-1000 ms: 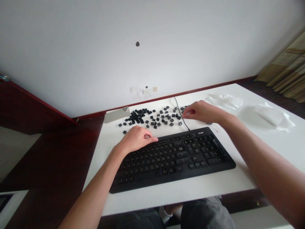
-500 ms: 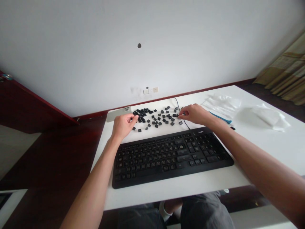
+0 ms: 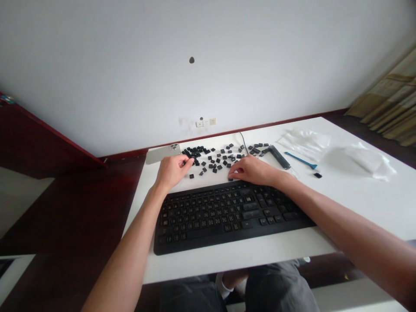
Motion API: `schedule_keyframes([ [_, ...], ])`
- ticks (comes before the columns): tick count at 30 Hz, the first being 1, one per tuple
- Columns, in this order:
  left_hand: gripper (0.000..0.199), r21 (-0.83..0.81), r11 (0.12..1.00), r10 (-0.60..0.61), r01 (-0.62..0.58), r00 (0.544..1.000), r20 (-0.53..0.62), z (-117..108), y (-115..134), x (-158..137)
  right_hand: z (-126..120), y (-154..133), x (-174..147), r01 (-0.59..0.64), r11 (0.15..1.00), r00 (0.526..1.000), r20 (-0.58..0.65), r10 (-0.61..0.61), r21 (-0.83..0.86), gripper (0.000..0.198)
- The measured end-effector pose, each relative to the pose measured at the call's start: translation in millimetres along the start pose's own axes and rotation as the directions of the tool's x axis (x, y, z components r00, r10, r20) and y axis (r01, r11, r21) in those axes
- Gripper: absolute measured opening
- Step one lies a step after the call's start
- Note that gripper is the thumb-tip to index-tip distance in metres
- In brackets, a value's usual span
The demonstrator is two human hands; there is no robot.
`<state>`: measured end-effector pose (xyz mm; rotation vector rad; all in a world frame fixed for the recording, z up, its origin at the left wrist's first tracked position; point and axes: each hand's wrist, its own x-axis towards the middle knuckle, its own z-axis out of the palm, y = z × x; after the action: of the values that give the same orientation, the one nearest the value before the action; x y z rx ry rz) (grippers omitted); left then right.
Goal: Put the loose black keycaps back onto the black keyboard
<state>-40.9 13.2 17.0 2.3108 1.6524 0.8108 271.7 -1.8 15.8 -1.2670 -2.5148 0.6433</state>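
My left hand (image 3: 173, 172) is pinched at the left edge of the loose black keycaps (image 3: 196, 151). Whether anything sits between its fingertips is hidden. Just above the top edge of the black keyboard (image 3: 208, 216), my right hand (image 3: 251, 170) has its thumb and fingers closed around a black keycap (image 3: 230, 179), mostly covered by the fingertips. Many single keycaps lie scattered on the white table between both hands. The keyboard lies below the hands, its left and middle rows filled with dark square key positions; my right forearm covers its upper right corner.
A phone (image 3: 159, 154) lies at the table's back left. Right of the keycaps are a long black bar-shaped piece (image 3: 279, 157), a blue brush-like tool (image 3: 300, 160), a small black tuft (image 3: 317, 175) and crumpled white plastic bags (image 3: 368, 160). A cable (image 3: 243, 142) runs toward the wall.
My right hand has moved left and nearer to me, from the right side of the keycaps to the keyboard's top edge, uncovering the long black piece. My left hand shifted slightly right.
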Motion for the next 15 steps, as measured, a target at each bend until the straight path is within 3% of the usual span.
schedule_keyframes([
  [5,0.041,0.004,1.000,0.029,-0.029,1.000,0.009,-0.5,4.4,0.4,-3.3,5.0,-0.8,-0.013,1.000,1.000,-0.025,0.013,-0.007,0.026],
  [10,0.041,0.007,0.999,0.033,-0.033,0.999,0.002,-0.8,3.8,0.5,-20.2,20.4,-4.8,-0.122,0.988,0.986,-0.124,0.109,-0.100,0.031],
  [15,0.043,0.009,0.999,0.047,-0.047,0.999,0.013,-0.8,3.0,0.1,-22.8,27.8,-5.5,-0.105,0.989,0.994,-0.046,0.101,-0.102,0.028],
])
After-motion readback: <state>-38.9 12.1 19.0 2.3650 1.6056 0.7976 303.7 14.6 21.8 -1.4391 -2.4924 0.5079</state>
